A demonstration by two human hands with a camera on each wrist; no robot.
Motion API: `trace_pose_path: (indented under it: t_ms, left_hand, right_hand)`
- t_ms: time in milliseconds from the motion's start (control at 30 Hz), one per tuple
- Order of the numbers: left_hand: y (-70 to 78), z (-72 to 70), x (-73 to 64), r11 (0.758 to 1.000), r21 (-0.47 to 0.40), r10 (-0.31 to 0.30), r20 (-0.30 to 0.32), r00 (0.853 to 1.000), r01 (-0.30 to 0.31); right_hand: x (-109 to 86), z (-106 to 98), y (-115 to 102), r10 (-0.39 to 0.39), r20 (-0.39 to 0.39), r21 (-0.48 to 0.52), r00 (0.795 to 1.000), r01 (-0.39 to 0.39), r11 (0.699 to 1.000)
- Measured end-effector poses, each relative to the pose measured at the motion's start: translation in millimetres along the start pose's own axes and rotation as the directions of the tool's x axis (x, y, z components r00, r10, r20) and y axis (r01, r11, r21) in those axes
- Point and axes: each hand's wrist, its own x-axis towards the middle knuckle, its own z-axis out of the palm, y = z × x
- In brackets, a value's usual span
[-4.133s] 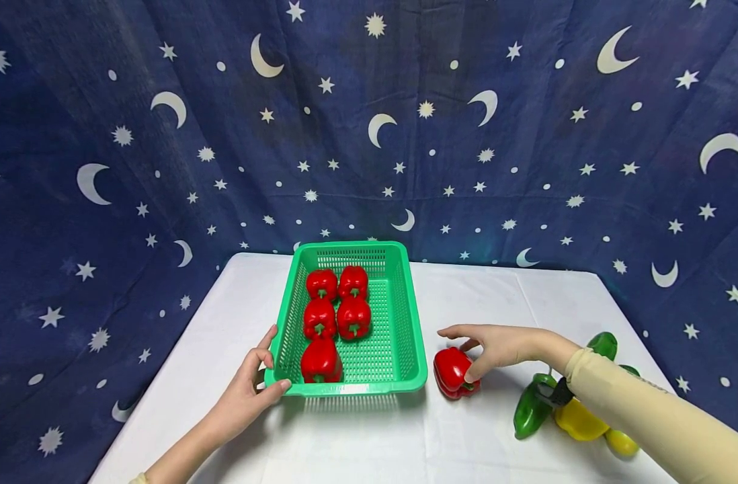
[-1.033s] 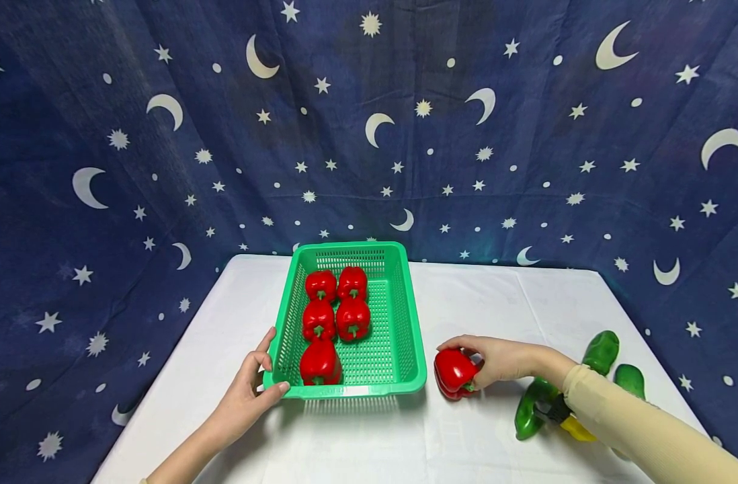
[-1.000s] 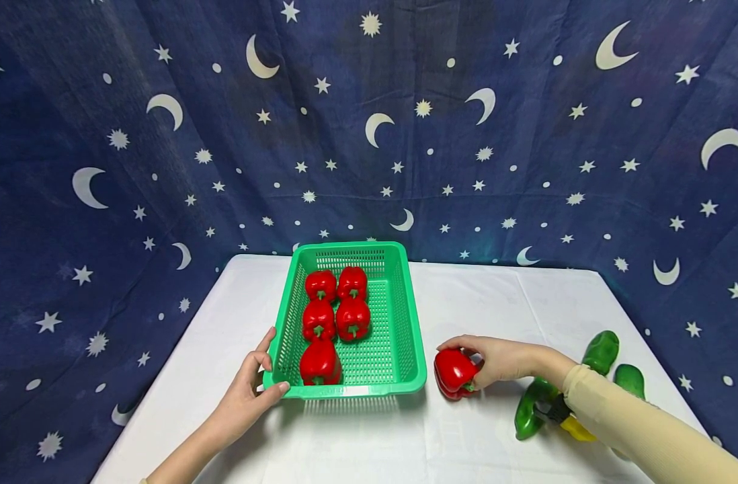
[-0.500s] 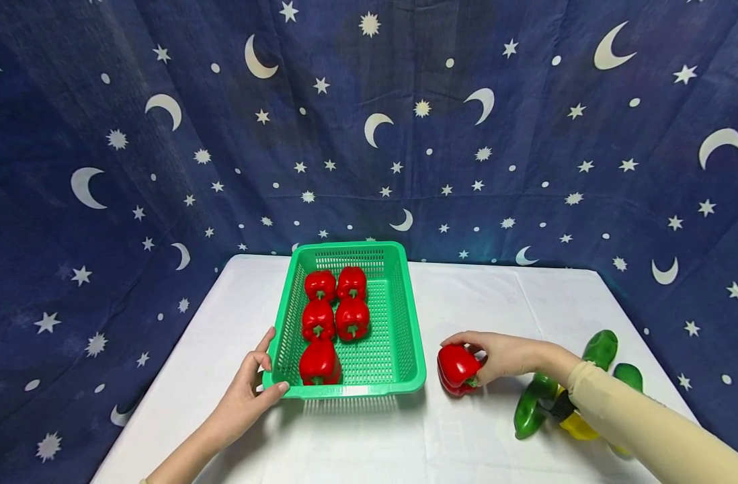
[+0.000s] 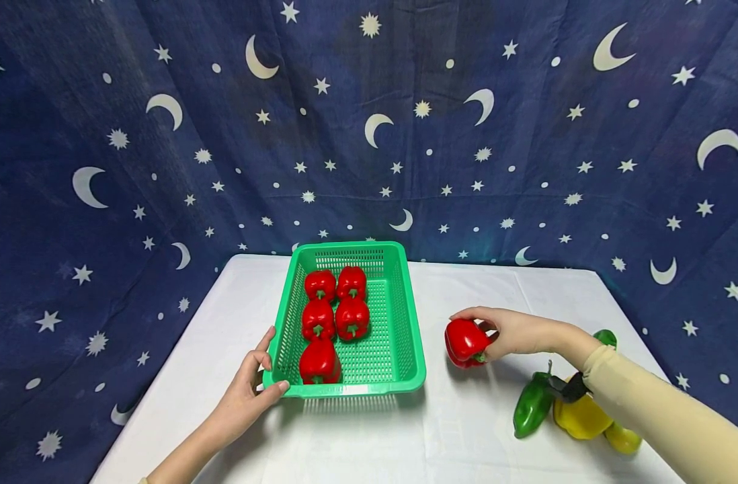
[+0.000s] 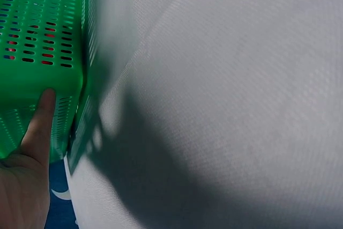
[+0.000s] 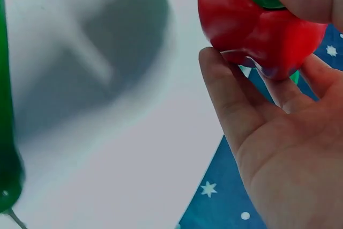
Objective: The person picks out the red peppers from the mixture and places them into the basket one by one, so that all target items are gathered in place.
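My right hand (image 5: 520, 329) grips a red bell pepper (image 5: 464, 341) right of the basket, raised above the table. In the right wrist view the thumb presses by the green stem of the bell pepper (image 7: 262, 25), and the fingers support it from the other side. My left hand (image 5: 242, 400) holds the near left corner of a green plastic basket (image 5: 415, 323), thumb on the front rim. One finger (image 6: 40, 127) touches the basket wall (image 6: 43, 79) in the left wrist view. Several red bell peppers (image 5: 318, 319) sit inside, along the basket's left and middle.
Right of the basket, partly under my right forearm, lie a green pepper (image 5: 532, 405), a yellow bell pepper (image 5: 582, 418), a smaller yellow piece (image 5: 623, 438) and another green one (image 5: 605, 338). A star-and-moon cloth (image 5: 369, 134) hangs behind the white table (image 5: 345, 444).
My right hand first hovered over the red bell pepper, then took hold of it. Now it has lifted the pepper up and slightly right. My left hand and the basket have stayed put.
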Motion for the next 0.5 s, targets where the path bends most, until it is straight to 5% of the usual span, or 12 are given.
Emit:
trace_pose_path:
  t_ms: [500]
  left_hand:
    - [-0.9,0.1,0.1,1.000,-0.004,0.005,-0.001,1.000,-0.005]
  right_hand:
    - [-2.6,-19,-24,-0.025,-0.032,-0.024,0.999,0.024,0.999]
